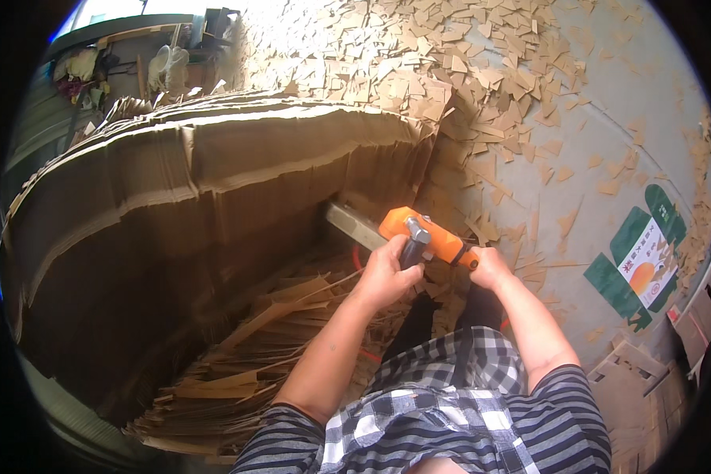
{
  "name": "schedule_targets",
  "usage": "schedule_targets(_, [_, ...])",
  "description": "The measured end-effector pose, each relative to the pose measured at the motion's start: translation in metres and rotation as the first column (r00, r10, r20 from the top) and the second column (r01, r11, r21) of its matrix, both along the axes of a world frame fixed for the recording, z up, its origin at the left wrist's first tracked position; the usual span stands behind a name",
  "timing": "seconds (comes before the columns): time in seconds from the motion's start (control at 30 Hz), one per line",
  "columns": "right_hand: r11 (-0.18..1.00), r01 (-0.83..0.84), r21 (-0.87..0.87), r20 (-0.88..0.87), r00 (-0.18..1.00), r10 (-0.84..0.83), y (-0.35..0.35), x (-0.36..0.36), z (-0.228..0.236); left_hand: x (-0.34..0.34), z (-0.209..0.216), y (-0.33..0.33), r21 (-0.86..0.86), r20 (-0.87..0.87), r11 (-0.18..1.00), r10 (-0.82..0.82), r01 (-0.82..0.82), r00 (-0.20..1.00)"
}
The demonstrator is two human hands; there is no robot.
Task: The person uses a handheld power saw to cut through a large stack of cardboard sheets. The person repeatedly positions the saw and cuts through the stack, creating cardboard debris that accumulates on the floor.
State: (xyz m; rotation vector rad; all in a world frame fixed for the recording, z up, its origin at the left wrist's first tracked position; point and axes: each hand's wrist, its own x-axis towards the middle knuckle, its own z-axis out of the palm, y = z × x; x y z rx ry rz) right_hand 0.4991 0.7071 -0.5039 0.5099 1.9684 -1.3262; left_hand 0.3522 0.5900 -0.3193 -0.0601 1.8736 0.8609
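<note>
An orange power tool point(442, 243) with a pale metal bar point(357, 227) at its front sits in both my hands, in the middle of the view. My left hand point(387, 276) is wrapped round its black side handle. The rear end of the tool is in my right hand point(491, 268), fingers closed round it. The bar's tip is at the lower, shadowed side of a tall stack of cardboard sheets point(268, 170); I cannot tell whether it touches. A red hose point(356, 257) shows partly behind my left hand.
Layers of cardboard strips point(237, 379) lie below the stack, left of my legs. Torn cardboard scraps point(419, 47) cover the floor point(577, 197) at the far side. A green and white flattened carton point(626, 253) lies to the right. Brown cardboard pieces point(624, 395) are at the lower right.
</note>
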Motion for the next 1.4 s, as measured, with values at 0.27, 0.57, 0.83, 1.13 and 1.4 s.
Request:
schedule_targets(0.27, [0.999, 0.022, -0.035, 0.027, 0.999, -0.021, 0.004, 0.004, -0.043, 0.0, -0.047, 0.011, -0.052, -0.032, 0.999, -0.003, 0.002, 0.999])
schedule_targets(0.57, [1.0, 0.01, -0.009, 0.062, 0.998, -0.009, -0.006, 0.027, -0.076, 0.017, -0.082, 0.005, -0.069, -0.097, 0.993, -0.099, 0.093, 0.99])
schedule_targets(0.83, [0.996, 0.037, -0.085, -0.002, 0.999, -0.037, 0.005, -0.004, -0.043, 0.021, -0.044, 0.013, -0.173, -0.265, 0.973, -0.194, 0.151, 0.944])
schedule_targets(1.13, [0.99, 0.117, -0.074, 0.07, 0.991, -0.112, 0.003, -0.005, -0.068, 0.003, -0.07, 0.016, -0.188, -0.233, 0.964, -0.229, 0.187, 0.945])
schedule_targets(1.4, [0.99, 0.137, -0.029, 0.085, 0.987, -0.134, 0.012, 0.004, -0.079, 0.005, -0.099, 0.021, -0.198, -0.238, 0.95, -0.286, 0.242, 0.928])
